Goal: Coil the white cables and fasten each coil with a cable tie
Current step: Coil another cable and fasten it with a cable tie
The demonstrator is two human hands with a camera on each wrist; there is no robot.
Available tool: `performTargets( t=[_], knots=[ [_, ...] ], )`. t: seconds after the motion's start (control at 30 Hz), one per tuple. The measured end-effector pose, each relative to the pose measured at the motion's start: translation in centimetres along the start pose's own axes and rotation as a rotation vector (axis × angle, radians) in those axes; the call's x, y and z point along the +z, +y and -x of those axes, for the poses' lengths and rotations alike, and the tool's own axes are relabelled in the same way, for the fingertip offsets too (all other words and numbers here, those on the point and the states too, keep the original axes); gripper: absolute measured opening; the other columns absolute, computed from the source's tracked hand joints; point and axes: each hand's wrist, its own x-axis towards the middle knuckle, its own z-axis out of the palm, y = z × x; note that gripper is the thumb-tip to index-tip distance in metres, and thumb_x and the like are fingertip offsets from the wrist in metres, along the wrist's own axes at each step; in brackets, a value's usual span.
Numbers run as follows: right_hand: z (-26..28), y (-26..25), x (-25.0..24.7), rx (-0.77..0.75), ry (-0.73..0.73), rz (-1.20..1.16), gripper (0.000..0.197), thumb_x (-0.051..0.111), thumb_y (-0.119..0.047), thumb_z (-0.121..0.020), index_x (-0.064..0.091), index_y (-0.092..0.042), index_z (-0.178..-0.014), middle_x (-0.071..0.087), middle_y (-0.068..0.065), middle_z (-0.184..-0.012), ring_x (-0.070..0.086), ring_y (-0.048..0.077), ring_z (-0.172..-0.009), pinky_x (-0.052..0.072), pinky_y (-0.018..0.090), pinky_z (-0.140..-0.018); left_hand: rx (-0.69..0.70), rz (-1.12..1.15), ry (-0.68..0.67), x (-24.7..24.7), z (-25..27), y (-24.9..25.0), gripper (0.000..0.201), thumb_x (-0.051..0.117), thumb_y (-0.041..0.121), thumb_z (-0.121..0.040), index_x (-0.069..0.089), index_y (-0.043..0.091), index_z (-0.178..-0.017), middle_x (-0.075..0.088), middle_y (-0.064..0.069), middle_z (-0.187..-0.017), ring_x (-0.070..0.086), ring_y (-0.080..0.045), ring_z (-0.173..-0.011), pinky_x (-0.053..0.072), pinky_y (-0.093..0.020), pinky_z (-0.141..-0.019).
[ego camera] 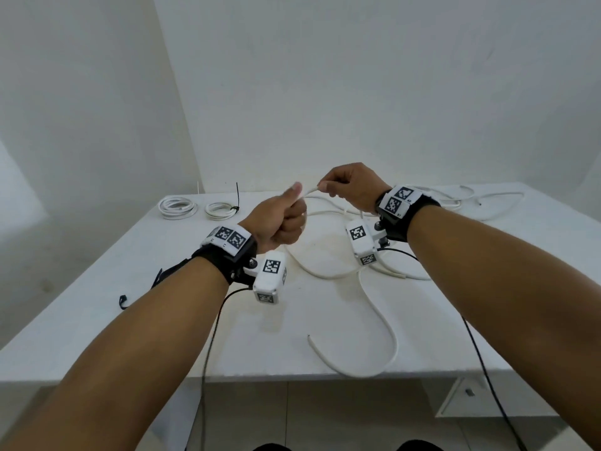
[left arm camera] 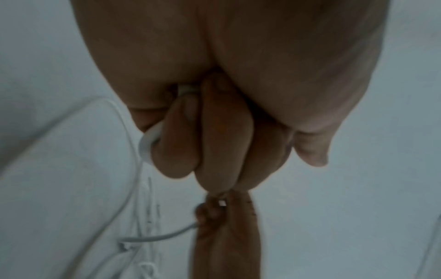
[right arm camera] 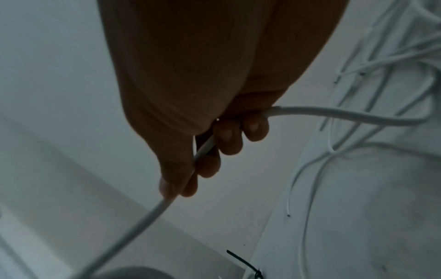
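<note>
Both hands are raised above the white table point(ego camera: 130, 288), holding one white cable point(ego camera: 310, 191) between them. My left hand point(ego camera: 286, 219) is a fist with the thumb up, gripping the cable point(left arm camera: 145, 145) where it leaves beside the little finger. My right hand point(ego camera: 351, 187) pinches the same cable point(right arm camera: 334, 115) between thumb and fingers, and the cable runs through the palm. The rest of this cable loops loosely over the table point(ego camera: 383, 330). Two finished coils lie at the back left: one white-tied point(ego camera: 178, 206), one fastened with a black cable tie point(ego camera: 236, 203).
More loose white cables point(ego camera: 481, 203) lie tangled at the back right of the table. Black wrist-camera leads point(ego camera: 211, 336) hang off the near table edge. A wall stands just behind the table.
</note>
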Motion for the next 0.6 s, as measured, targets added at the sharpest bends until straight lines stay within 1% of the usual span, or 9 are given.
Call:
performTargets(
  t=[0.1,0.17,0.2,0.23,0.3,0.4,0.47,0.53,0.6],
  knots=[
    [0.4,1.0,2.0,0.067,-0.025,-0.166,0.027,0.063,-0.041,-0.094,0.075,-0.02,-0.082,0.056,-0.011,-0.057,0.043,0.007,-0.051,0.037,0.021,-0.053,0.047,0.163,-0.058,0.5,0.4,1.9,0.056,0.026,0.057,-0.099,0.031,0.023,-0.054,0.01,0.005,-0.05,0.006,-0.012,-0.04,0.01,-0.023,-0.04],
    [0.9,1.2,3.4,0.098,-0.05,-0.244,0.032,0.057,-0.046,-0.097,0.075,-0.024,-0.081,0.056,-0.007,-0.059,0.043,0.014,-0.057,0.038,0.027,-0.055,0.085,0.244,-0.074,0.6,0.3,2.4,0.056,0.024,0.053,-0.102,0.037,0.023,-0.057,0.013,0.007,-0.048,0.007,-0.012,-0.039,0.012,-0.024,-0.042],
    [1.2,1.3,3.9,0.107,-0.058,-0.24,0.032,0.053,-0.047,-0.098,0.075,-0.027,-0.084,0.057,-0.005,-0.061,0.045,0.015,-0.059,0.04,0.028,-0.057,0.104,0.29,-0.071,0.7,0.1,2.5,0.055,0.024,0.052,-0.103,0.038,0.022,-0.059,0.017,0.008,-0.046,0.008,-0.012,-0.039,0.013,-0.024,-0.043],
    [1.4,1.3,4.3,0.114,-0.068,-0.212,0.032,0.049,-0.046,-0.1,0.074,-0.03,-0.087,0.058,-0.003,-0.064,0.046,0.015,-0.059,0.041,0.027,-0.059,0.121,0.345,-0.054,0.7,-0.2,2.6,0.053,0.024,0.05,-0.103,0.039,0.021,-0.062,0.022,0.008,-0.045,0.009,-0.012,-0.04,0.013,-0.023,-0.044],
    [1.8,1.7,5.0,0.127,-0.098,-0.124,0.032,0.041,-0.044,-0.104,0.071,-0.031,-0.1,0.06,-0.002,-0.067,0.049,0.012,-0.058,0.043,0.023,-0.064,0.162,0.444,0.003,0.7,-0.7,2.6,0.046,0.025,0.046,-0.104,0.036,0.02,-0.068,0.029,0.008,-0.045,0.011,-0.011,-0.039,0.015,-0.023,-0.046],
    [2.3,2.5,5.9,0.154,-0.165,-0.009,0.034,0.037,-0.038,-0.105,0.063,-0.028,-0.126,0.061,-0.005,-0.07,0.052,0.008,-0.06,0.043,0.022,-0.067,0.224,0.5,0.101,1.0,-2.0,2.2,0.042,0.027,0.041,-0.105,0.035,0.019,-0.07,0.03,0.006,-0.048,0.023,-0.009,-0.035,0.022,-0.025,-0.045],
    [2.6,2.9,6.6,0.143,-0.196,0.054,0.034,0.04,-0.034,-0.104,0.057,-0.03,-0.133,0.061,-0.003,-0.072,0.052,0.008,-0.062,0.043,0.024,-0.071,0.249,0.485,0.219,1.1,-3.2,1.7,0.042,0.027,0.038,-0.107,0.035,0.018,-0.07,0.03,0.005,-0.049,0.024,-0.01,-0.037,0.02,-0.025,-0.047],
    [2.8,2.7,6.9,0.121,-0.233,0.101,0.036,0.042,-0.032,-0.104,0.055,-0.03,-0.137,0.058,-0.002,-0.073,0.052,0.008,-0.065,0.043,0.024,-0.072,0.264,0.439,0.355,1.0,-4.4,1.0,0.041,0.028,0.035,-0.107,0.036,0.018,-0.071,0.031,0.005,-0.05,0.022,-0.01,-0.038,0.017,-0.025,-0.047],
    [3.0,2.2,6.7,0.111,-0.267,0.107,0.036,0.043,-0.03,-0.103,0.055,-0.027,-0.138,0.056,-0.005,-0.073,0.051,0.007,-0.067,0.042,0.023,-0.071,0.281,0.312,0.476,0.9,-5.2,0.4,0.037,0.03,0.031,-0.106,0.035,0.017,-0.072,0.032,0.005,-0.051,0.023,-0.011,-0.039,0.017,-0.023,-0.044]
  ],
)
